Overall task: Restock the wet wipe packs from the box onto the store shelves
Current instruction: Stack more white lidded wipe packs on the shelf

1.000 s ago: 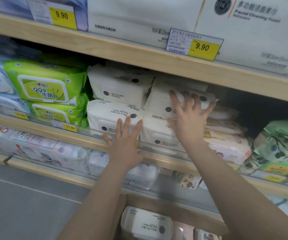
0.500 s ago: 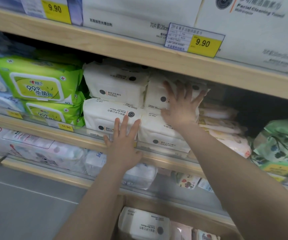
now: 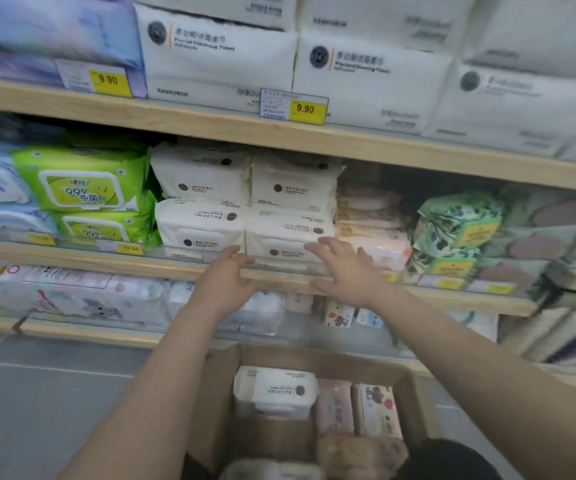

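Two stacks of white wet wipe packs (image 3: 203, 223) fill the middle shelf (image 3: 141, 265), two packs high, side by side. My left hand (image 3: 225, 282) hovers with relaxed fingers at the shelf's front edge, just below the lower left pack. My right hand (image 3: 343, 268) is spread open, its fingertips at the front of the lower right white pack (image 3: 290, 237). Neither hand holds anything. Below my arms stands the open cardboard box (image 3: 220, 393), holding a white pack (image 3: 276, 389), a pink pack (image 3: 335, 407) and a patterned pack (image 3: 378, 410).
Green packs (image 3: 82, 181) sit left of the white stacks, pink packs (image 3: 373, 230) and green leaf-print packs (image 3: 452, 230) to the right. Facial towel packs (image 3: 217, 60) line the top shelf behind yellow 9.90 price tags (image 3: 305, 108). Grey floor (image 3: 37, 393) lies at the left.
Both hands have drawn back and down from the white packs to the shelf's front edge. The view has dropped and pulled away, bringing the box into sight.
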A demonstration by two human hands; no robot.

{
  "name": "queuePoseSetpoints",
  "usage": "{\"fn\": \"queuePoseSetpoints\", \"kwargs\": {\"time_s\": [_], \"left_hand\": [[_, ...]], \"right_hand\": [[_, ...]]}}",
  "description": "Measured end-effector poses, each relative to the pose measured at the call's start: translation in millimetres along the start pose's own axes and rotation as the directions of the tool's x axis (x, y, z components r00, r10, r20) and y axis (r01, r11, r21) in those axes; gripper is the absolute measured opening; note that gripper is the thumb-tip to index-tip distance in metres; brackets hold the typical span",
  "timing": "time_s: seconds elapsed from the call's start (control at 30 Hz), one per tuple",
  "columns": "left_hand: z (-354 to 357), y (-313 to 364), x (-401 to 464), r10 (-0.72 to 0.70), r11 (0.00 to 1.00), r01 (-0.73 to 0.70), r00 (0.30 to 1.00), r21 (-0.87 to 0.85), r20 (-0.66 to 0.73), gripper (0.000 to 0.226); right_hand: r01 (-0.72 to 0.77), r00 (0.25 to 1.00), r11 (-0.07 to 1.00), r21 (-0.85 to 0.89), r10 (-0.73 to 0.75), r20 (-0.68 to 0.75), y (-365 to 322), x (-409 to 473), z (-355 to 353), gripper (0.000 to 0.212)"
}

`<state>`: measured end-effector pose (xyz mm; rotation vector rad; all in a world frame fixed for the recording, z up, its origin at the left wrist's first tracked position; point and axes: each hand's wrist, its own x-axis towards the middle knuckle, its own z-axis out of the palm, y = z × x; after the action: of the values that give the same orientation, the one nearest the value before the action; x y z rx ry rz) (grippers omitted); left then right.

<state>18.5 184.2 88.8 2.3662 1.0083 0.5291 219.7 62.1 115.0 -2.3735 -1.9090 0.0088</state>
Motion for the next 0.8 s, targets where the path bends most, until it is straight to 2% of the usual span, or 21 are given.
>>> {"fn": "queuePoseSetpoints", "kwargs": {"time_s": [0.07, 0.2, 0.37, 0.43, 0.53, 0.73, 0.8], "left_hand": [[0, 20, -16, 0.061, 0.998, -0.062, 0.998, -0.02, -0.009, 0.043], [9, 35, -59, 0.16, 0.987, -0.159, 0.984, -0.021, 0.077, 0.041], [20, 15, -108, 0.061, 0.997, -0.069, 0.983, 0.041, 0.172, 0.04], [27, 7, -123, 0.024, 0.992, -0.053, 0.972, 0.117, 0.233, 0.044], [35, 3, -138, 0.008, 0.988, -0.053, 0.956, 0.146, 0.293, 0.046], [56, -7, -166, -0.012, 1.0, 0.009, 0.981, 0.018, 0.195, 0.039], [68, -20, -182, -0.047, 0.999, 0.045, 0.975, 0.013, 0.216, 0.04]], "right_hand": [[-0.014, 0.999, 1.0, 0.013, 0.013, 0.044, -6, -33, 7, 0.064], [-0.033, 0.996, 0.996, 0.082, 0.027, 0.08, -16, -92, 20, 0.066], [-0.084, 0.985, 0.985, 0.151, 0.059, 0.162, -25, -154, 41, 0.064], [-0.13, 0.976, 0.972, 0.195, 0.092, 0.196, -28, -174, 51, 0.064], [-0.182, 0.967, 0.949, 0.259, 0.125, 0.22, -32, -196, 63, 0.066], [-0.191, 0.944, 0.925, 0.33, 0.082, 0.319, -38, -214, 100, 0.067], [-0.196, 0.93, 0.924, 0.33, 0.068, 0.361, -42, -212, 118, 0.066]]}}
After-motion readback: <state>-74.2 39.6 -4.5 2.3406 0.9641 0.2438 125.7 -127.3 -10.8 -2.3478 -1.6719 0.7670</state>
